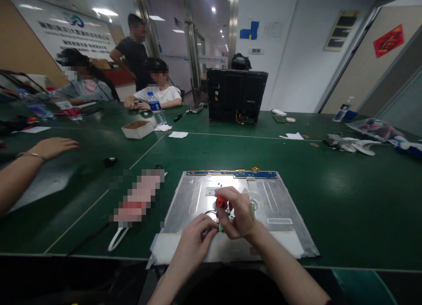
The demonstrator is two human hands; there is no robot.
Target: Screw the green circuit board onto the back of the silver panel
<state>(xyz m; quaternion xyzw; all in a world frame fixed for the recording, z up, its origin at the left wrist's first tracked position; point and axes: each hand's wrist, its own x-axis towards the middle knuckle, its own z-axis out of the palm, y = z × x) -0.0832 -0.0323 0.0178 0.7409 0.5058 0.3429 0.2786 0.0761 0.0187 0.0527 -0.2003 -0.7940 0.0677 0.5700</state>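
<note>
Two hands, both yours, meet over the middle of the metal panel [273, 199] that lies flat on the green table [346, 199] right at your edge. Your right hand [239, 215] is curled shut around a small orange-handled tool [221, 203], tip pointing down at the panel. Your left hand [194, 237] pinches a small green circuit board [220, 227] just beneath it, fingers closed on its edge, and the two hands touch. A blue strip [231, 174] runs along the panel's far edge. To your left, a co-worker's hand [52, 147] rests flat on the table, well apart from yours. Farther back stand a small cardboard box [137, 129], a water bottle [155, 107] and a black monitor housing [235, 95], back facing you
</note>
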